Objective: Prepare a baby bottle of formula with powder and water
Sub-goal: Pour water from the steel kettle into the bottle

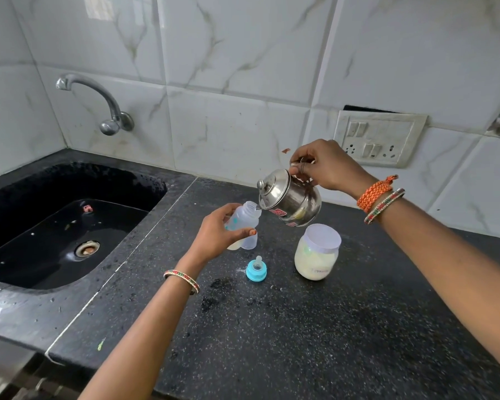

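Counter: black speckled stone (315, 327); sink (55, 226) at 9 o'clock; marble-tiled wall behind.
Kettle: steel kettle (290, 199), tilted, spout toward 8 o'clock at the bottle's mouth; right hand (326, 166) clasps its handle.
Jar: powder jar (316, 252), upright, lidded.
Bottle: baby bottle (244, 225), open mouth up, long axis leaning toward 1 o'clock; left hand (218, 233) wrapped round it.
Teat: blue teat cap (256, 269), tip up, at 6 o'clock of the bottle.

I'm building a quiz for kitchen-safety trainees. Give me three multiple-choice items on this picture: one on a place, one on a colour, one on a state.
1. Where is the teat cap?
A in the sink
B on the counter
C on the bottle

2. What colour is the teat cap's ring?
A blue
B red
C black

3. How is the formula jar?
A lidless
B tipped over
C lidded, upright

Key:
B: the teat cap lies on the counter, off the baby bottle that the left hand holds.
A: its ring is blue.
C: the formula jar stands lidded while the right hand tilts the steel kettle.
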Tool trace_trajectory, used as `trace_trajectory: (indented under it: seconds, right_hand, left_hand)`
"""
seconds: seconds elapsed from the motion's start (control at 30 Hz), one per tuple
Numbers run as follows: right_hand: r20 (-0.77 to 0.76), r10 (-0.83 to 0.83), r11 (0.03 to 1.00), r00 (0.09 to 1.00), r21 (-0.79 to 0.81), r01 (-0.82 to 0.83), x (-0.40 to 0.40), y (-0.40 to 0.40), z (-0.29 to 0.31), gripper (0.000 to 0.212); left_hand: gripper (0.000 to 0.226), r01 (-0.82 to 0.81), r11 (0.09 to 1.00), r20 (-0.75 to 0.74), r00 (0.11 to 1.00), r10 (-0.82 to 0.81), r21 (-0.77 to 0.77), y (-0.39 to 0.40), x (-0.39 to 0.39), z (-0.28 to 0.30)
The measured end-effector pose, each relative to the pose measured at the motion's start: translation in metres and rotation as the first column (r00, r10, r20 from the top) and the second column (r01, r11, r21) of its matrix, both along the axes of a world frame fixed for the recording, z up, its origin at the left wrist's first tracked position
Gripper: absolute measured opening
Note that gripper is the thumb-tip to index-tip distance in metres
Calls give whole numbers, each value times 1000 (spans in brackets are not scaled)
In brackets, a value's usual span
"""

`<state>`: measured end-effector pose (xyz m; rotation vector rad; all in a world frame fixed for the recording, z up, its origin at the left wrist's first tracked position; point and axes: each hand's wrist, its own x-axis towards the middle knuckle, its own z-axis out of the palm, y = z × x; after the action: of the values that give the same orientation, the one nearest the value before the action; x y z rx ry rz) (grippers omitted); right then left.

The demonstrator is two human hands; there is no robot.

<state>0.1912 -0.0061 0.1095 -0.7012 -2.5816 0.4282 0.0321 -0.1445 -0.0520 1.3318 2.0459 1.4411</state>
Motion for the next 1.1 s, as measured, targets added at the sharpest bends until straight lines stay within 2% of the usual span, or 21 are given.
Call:
trace_trajectory:
  seconds: [0.27,0.73,1.1]
  right_hand:
    - [-9,5,994,1000,105,-4,0,-1,8,18]
    - [-9,-11,991,1000,136,12,3,1,24,16]
    - [51,-73,982,996,177,63,-1,-2,28,15]
  left_hand:
    - [62,11,1000,1,1000,-11,-24,0,1,-3]
    - [63,34,999,42,999,-33,-31,0,0,-5]
    - [60,75,996,35,997,-74,-44,3,3,-1]
